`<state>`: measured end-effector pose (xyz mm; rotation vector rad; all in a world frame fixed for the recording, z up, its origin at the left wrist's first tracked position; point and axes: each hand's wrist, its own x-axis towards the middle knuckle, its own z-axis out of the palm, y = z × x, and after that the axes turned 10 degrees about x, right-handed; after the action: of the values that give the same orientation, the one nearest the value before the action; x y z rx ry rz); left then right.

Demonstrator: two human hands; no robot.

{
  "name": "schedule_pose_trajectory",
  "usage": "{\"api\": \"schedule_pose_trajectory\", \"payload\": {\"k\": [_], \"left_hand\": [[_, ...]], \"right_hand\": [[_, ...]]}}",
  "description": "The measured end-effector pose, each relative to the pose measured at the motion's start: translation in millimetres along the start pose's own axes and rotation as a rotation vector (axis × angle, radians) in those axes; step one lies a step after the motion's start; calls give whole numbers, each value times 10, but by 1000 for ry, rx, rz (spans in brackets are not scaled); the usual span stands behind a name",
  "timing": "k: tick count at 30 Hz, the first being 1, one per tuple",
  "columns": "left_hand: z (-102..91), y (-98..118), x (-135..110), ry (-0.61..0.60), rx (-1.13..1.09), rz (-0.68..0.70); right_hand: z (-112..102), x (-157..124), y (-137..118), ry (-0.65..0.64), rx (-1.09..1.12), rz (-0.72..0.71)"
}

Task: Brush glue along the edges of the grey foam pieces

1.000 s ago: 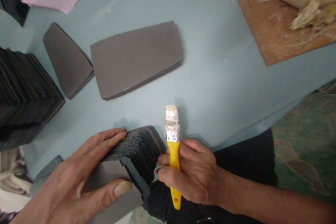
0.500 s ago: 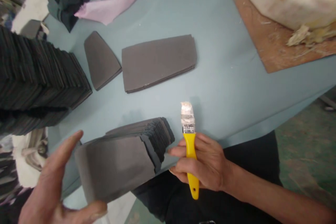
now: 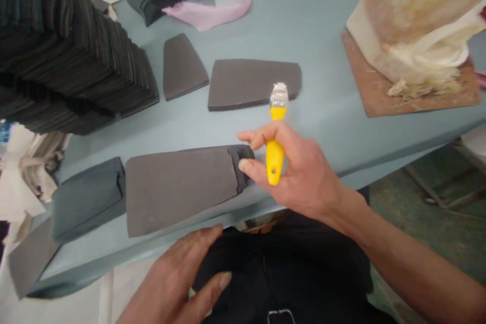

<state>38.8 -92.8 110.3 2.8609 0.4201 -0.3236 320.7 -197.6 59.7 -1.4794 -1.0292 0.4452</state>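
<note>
The right hand (image 3: 299,174) has its grip closed mid-handle on a brush (image 3: 274,154) that looks light and stiff, the soft, probably floppy foam stack (image 3: 178,190) lies on the surface (image 3: 334,35) just left of that grip, and the left hand (image 3: 182,278) is open and empty below it.

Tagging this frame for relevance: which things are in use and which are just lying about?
In use:
right hand gripping yellow brush
fanned grey stack at its fingertips
left hand open, below the table

Lying about:
tall black stack
small grey pile
long grey pile
pink cloth
brown board
crusted container
</note>
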Motion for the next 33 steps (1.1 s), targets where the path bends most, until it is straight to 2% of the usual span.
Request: {"api": "schedule_pose_trajectory", "payload": {"k": [3,7,11,18,33], "left_hand": [[88,148,325,25,-14,26],[54,232,504,-81,-106,-96],[-49,333,614,-162,-176,-217],[-128,343,702,-173,-232,-225],[-34,304,711,-136,-300,-193]], "right_hand": [[58,349,-139,-136,-76,114],[251,609,-165,-302,-202,129],[417,632,-149,-361,-301,103],[507,556,-128,-488,-439,89],[503,530,-5,-465,-512,-12]]}}
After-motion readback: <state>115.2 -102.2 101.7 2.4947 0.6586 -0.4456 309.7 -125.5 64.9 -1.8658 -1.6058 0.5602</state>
